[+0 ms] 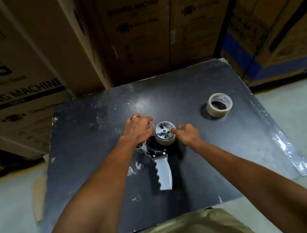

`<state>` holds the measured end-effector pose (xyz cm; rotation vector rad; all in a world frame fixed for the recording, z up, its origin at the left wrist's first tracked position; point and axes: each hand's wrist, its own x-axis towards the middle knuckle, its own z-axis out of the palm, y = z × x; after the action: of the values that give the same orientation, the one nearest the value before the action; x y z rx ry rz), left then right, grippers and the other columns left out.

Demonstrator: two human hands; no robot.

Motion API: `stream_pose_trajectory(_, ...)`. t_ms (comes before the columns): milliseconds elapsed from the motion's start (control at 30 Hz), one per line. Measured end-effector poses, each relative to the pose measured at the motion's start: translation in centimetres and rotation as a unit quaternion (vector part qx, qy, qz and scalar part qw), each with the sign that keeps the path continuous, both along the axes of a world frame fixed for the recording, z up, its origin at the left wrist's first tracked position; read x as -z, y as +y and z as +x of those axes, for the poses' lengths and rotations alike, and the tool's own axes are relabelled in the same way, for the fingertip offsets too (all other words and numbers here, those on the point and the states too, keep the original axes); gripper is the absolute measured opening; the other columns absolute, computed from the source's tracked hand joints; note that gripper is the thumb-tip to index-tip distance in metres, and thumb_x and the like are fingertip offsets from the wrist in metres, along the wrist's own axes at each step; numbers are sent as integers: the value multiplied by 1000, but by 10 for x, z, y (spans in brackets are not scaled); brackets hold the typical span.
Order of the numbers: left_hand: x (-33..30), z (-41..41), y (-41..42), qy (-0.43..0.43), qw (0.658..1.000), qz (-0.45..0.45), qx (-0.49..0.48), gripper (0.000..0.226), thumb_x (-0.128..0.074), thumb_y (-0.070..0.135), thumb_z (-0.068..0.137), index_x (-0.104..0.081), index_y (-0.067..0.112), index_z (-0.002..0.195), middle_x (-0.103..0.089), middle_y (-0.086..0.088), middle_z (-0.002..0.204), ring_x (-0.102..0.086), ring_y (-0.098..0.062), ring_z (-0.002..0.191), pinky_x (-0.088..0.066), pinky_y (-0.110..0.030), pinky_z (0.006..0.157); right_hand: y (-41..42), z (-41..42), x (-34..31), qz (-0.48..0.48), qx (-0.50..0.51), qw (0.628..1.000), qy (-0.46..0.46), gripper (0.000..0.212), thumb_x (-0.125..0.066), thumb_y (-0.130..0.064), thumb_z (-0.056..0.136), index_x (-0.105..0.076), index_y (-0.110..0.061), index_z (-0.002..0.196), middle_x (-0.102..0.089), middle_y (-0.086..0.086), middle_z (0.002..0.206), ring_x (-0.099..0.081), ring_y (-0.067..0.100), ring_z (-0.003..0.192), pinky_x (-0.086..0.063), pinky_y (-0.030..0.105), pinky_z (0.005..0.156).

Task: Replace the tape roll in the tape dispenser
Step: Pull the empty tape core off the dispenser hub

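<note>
A hand-held tape dispenser [163,172] with a grey ribbed handle lies on its side on the black table [92,143]. Its grey spoked hub [163,131] faces up, with a thin beige tape roll [166,141] around it. My left hand [138,130] rests fingers spread on the dispenser's front end, just left of the hub. The fingertips of my right hand [187,134] touch the right edge of the roll on the hub. A second beige tape roll [219,104] lies flat at the table's back right, apart from both hands.
Large cardboard appliance boxes [133,28] stand stacked right behind the table and to both sides. The table's right edge [287,146] is chipped and white. A pale floor [6,212] surrounds the table.
</note>
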<state>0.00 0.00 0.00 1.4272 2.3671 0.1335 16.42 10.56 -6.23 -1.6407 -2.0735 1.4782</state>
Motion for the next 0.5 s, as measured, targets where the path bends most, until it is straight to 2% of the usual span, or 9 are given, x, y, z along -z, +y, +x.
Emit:
stream_pose_trajectory(67, 3, -3, 5, -8, 999, -39, 7, 41, -41, 38, 100, -59, 24, 134, -64, -12, 129, -40, -28, 134, -27, -46, 108, 5, -3, 0, -7, -5, 1000, -11, 35, -75, -49, 83, -61, -18, 74, -63, 7, 78, -63, 25, 83, -55, 36, 87)
stream_pose_trajectory(100, 7, -4, 6, -12, 998, -54, 9, 40, -41, 38, 100, -61, 25, 132, -65, -11, 127, -41, -27, 131, -26, -46, 106, 6, -3, 2, -5, -10, 1000, -16, 41, -75, -47, 83, -55, -17, 64, -59, 5, 70, -61, 24, 76, -54, 36, 80)
stream_pose_trajectory(167, 12, -5, 9, -20, 997, -74, 13, 40, -41, 42, 100, -65, 28, 128, -66, -10, 122, -43, -27, 127, -25, -46, 102, 6, -5, 0, -22, -1, 999, -24, 46, -78, -41, 81, -52, -16, 54, -58, 5, 61, -60, 21, 66, -59, 42, 79)
stream_pose_trajectory(233, 17, -7, 11, -25, 995, -98, 18, 41, -40, 46, 99, -67, 31, 125, -67, -9, 119, -41, -28, 128, -24, -47, 99, 7, -6, -1, -33, 4, 999, -32, 41, -81, -35, 77, -55, -16, 51, -60, 6, 58, -61, 19, 61, -62, 48, 81)
stream_pose_trajectory(333, 19, -6, 14, -40, 992, -114, 18, 40, -38, 47, 99, -69, 30, 117, -68, -10, 113, -40, -30, 130, -23, -48, 98, 10, -9, -2, -50, -1, 997, -55, 35, -83, -32, 72, -61, -14, 52, -63, 6, 56, -63, 19, 60, -62, 49, 82)
stream_pose_trajectory(433, 22, -4, 17, -60, 994, -86, -6, 31, -44, 42, 97, -71, 27, 90, -66, -8, 94, -45, -29, 123, -24, -45, 96, 13, -14, 0, -50, -2, 997, -56, 30, -85, -31, 69, -66, -12, 57, -65, 7, 61, -67, 21, 65, -62, 48, 82)
stream_pose_trajectory(500, 24, -2, 18, -75, 995, -63, -36, 34, -48, 38, 94, -60, 25, 65, -56, -2, 73, -51, -28, 112, -24, -43, 88, 15, -17, 0, -53, 0, 997, -62, 30, -85, -31, 66, -72, -4, 67, -66, 6, 65, -71, 25, 72, -63, 49, 80)
